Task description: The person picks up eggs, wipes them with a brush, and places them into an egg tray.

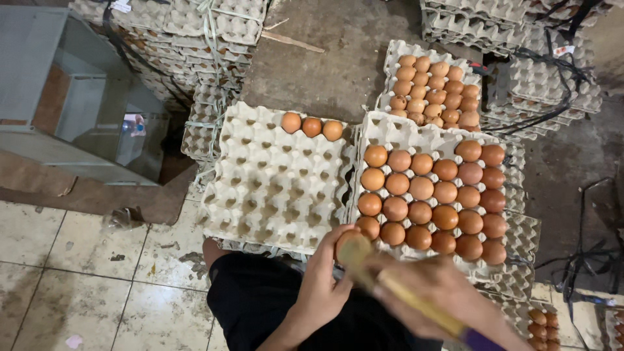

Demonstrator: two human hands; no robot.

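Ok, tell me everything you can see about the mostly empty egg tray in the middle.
The grey moulded-pulp egg tray lies flat on top of a stack of like trays, left of a nearly full tray. Its cups are bare except for three brown eggs along the far edge. Its near edge lies just beyond the left hand.

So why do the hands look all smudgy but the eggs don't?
Head view: the right hand and its stick are smeared by motion blur, the left hand slightly less; the eggs in the full tray look sharp, and the upper right corner falls into dim shadow.
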